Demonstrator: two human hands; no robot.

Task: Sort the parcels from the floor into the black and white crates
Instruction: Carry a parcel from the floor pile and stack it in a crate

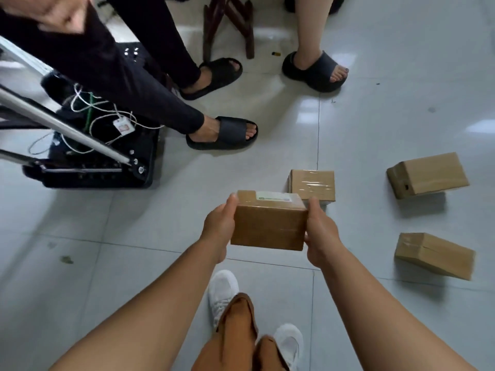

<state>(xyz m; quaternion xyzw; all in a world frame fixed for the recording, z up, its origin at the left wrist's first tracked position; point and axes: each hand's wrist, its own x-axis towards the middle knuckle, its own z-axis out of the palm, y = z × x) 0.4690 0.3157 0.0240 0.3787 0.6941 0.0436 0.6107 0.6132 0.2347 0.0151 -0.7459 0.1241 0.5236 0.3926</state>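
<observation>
I hold a small brown cardboard parcel (267, 223) with a white label on top, lifted above the floor at the centre of the view. My left hand (221, 226) grips its left side and my right hand (320, 234) grips its right side. Three more brown parcels lie on the tiled floor: a taped parcel (312, 183) just beyond the held one, a tilted parcel (428, 174) at the right, and another parcel (435, 254) at the lower right. A black crate (101, 153) with strings and a tag inside stands at the left. No white crate is in view.
Two people in black slippers (222, 132) (316, 70) stand beyond the parcels. A metal stand (67, 129) crosses over the black crate. A dark wooden stool (227, 25) is at the top. My own white shoes (223, 293) are below the parcel.
</observation>
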